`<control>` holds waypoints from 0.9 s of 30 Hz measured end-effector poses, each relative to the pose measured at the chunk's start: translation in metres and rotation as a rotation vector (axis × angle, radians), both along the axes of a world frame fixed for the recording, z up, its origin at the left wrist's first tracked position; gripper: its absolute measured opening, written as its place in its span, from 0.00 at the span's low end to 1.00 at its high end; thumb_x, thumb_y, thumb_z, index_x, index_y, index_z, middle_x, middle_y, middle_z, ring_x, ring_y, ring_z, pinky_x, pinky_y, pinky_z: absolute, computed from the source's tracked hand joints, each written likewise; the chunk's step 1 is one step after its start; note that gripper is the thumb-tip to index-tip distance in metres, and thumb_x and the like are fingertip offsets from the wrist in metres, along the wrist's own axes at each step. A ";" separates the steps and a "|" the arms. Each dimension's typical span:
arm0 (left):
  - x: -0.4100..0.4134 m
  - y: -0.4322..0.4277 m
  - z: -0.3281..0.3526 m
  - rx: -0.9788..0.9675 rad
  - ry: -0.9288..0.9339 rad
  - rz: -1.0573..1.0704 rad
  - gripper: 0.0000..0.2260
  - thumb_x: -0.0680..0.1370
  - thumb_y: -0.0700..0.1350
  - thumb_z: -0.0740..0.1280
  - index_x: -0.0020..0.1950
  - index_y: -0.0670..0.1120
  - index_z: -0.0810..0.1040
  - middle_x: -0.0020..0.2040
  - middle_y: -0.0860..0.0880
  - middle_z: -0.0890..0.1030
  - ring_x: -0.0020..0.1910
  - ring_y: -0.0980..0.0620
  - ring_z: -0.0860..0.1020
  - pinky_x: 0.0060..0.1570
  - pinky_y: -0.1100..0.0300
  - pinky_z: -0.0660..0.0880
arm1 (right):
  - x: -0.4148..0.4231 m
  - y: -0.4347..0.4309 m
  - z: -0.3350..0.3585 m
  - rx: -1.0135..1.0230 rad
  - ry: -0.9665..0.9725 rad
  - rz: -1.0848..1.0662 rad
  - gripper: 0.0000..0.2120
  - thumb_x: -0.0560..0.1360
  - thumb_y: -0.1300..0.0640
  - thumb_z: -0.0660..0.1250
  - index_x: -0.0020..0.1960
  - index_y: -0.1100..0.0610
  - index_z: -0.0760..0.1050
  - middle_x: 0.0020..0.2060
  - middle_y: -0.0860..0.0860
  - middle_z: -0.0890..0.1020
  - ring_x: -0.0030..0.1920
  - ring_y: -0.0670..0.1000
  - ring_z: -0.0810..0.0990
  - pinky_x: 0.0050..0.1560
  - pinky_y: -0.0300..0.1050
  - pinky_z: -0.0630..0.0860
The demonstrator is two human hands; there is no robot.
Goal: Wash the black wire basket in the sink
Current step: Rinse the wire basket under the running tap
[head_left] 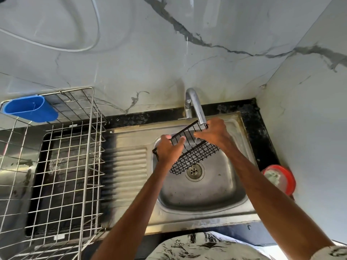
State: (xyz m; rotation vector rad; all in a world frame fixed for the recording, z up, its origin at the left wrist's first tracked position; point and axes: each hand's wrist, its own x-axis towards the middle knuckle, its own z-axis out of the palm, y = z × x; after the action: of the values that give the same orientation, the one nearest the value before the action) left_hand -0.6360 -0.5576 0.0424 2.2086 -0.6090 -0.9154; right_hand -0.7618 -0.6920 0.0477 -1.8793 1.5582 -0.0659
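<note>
One view only: wide-angle camera worn on the head, facing forward and steeply down. The square stainless-steel sink [206,196] sits mid-frame, near. The grey-veined white marble wall [131,53] fills the top; the black-patterned white shirt front [202,246] lies at the bottom edge.

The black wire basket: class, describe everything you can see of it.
The black wire basket is a rectangular tray of thin dark metal-looking wire, grid-meshed floor, barred sides. It is held tilted above the steel sink, under the curved chrome tap; the left hand grips one end, the right hand the other.
</note>
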 end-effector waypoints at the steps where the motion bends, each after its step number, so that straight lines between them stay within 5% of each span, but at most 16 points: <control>1: -0.005 -0.009 0.001 0.027 0.043 -0.011 0.28 0.78 0.58 0.72 0.68 0.42 0.69 0.48 0.49 0.81 0.40 0.58 0.77 0.30 0.67 0.71 | 0.002 0.004 0.000 -0.020 0.028 0.018 0.39 0.61 0.38 0.81 0.62 0.61 0.77 0.56 0.58 0.82 0.54 0.54 0.82 0.46 0.44 0.82; 3: -0.010 -0.025 -0.003 0.058 0.141 -0.009 0.32 0.78 0.58 0.72 0.73 0.41 0.66 0.50 0.48 0.79 0.40 0.59 0.76 0.31 0.66 0.71 | 0.005 0.013 0.002 -0.083 0.059 0.047 0.38 0.61 0.35 0.80 0.58 0.62 0.77 0.51 0.57 0.82 0.51 0.54 0.82 0.46 0.45 0.82; 7: -0.008 -0.041 -0.011 0.135 0.351 0.046 0.27 0.79 0.55 0.72 0.71 0.43 0.70 0.46 0.50 0.74 0.48 0.49 0.78 0.48 0.53 0.80 | 0.007 0.021 0.007 -0.136 0.061 0.077 0.36 0.64 0.38 0.79 0.59 0.62 0.78 0.48 0.55 0.83 0.46 0.51 0.83 0.46 0.45 0.83; 11: -0.008 -0.045 -0.018 0.131 0.440 -0.003 0.24 0.80 0.55 0.70 0.71 0.44 0.72 0.46 0.51 0.75 0.54 0.43 0.81 0.39 0.54 0.77 | 0.002 0.021 0.006 -0.154 0.068 0.110 0.33 0.65 0.37 0.79 0.57 0.61 0.78 0.46 0.52 0.82 0.42 0.47 0.79 0.41 0.39 0.78; 15: -0.005 -0.043 -0.022 0.214 0.474 -0.042 0.26 0.79 0.55 0.72 0.71 0.42 0.71 0.59 0.40 0.78 0.53 0.39 0.83 0.34 0.53 0.77 | -0.010 0.028 -0.002 -0.200 0.023 0.187 0.35 0.68 0.35 0.76 0.64 0.58 0.76 0.57 0.55 0.78 0.56 0.52 0.78 0.53 0.42 0.75; 19: 0.003 -0.035 -0.030 0.275 0.446 -0.065 0.19 0.78 0.53 0.73 0.63 0.43 0.77 0.59 0.38 0.78 0.46 0.39 0.84 0.31 0.53 0.78 | -0.022 0.031 -0.002 -0.146 -0.023 0.245 0.35 0.76 0.37 0.67 0.76 0.55 0.67 0.78 0.55 0.60 0.75 0.57 0.65 0.70 0.56 0.69; 24: 0.008 -0.024 -0.036 0.295 0.405 -0.060 0.16 0.78 0.56 0.73 0.57 0.45 0.80 0.55 0.40 0.78 0.44 0.39 0.84 0.31 0.52 0.80 | -0.023 0.046 -0.009 -0.044 -0.156 0.480 0.34 0.83 0.38 0.52 0.83 0.51 0.47 0.82 0.49 0.51 0.81 0.50 0.49 0.79 0.56 0.53; 27: 0.009 -0.020 -0.036 0.290 0.411 -0.041 0.20 0.77 0.55 0.74 0.62 0.43 0.79 0.57 0.39 0.78 0.43 0.39 0.84 0.30 0.53 0.80 | -0.027 0.044 -0.025 -0.026 -0.137 0.499 0.33 0.83 0.37 0.46 0.82 0.50 0.43 0.82 0.47 0.47 0.80 0.45 0.45 0.81 0.56 0.46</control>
State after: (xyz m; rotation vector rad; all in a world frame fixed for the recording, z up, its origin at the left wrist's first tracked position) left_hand -0.6272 -0.5777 0.0059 2.1621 -0.3429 -1.5084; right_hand -0.7891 -0.6483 0.0228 -2.1804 0.9692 0.0088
